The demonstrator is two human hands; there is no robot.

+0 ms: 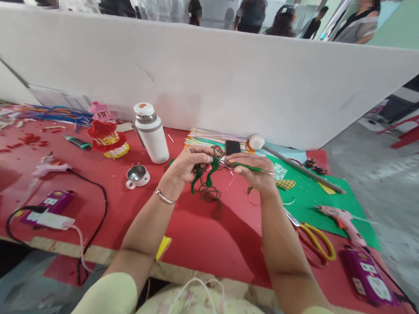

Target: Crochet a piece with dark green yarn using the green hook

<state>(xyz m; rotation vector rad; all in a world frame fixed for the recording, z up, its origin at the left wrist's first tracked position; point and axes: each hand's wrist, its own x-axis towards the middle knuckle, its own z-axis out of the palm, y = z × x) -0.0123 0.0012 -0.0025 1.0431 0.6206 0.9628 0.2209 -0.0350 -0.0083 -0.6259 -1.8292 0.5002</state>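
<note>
My left hand (190, 164) pinches a small piece of dark green crochet work (213, 167), held up over the red tabletop. Loose green yarn (211, 197) hangs from it and curls on the table below. In my right hand (262, 175) is a slim crochet hook with a green handle (249, 167); its tip points left to the green work, between both hands. Whether the tip sits inside a stitch is too small to tell. A dark phone-like object (233, 147) lies just behind my fingers.
A white thermos (154, 139) and a metal cup (137, 176) stand left, near red and pink pipe-cleaner models (105, 137). Glue guns (52, 166) (344, 222), purple power strips (52, 204) (367, 275) and cords flank me. Scissors (319, 240) lie right. A white partition (197, 77) rises behind.
</note>
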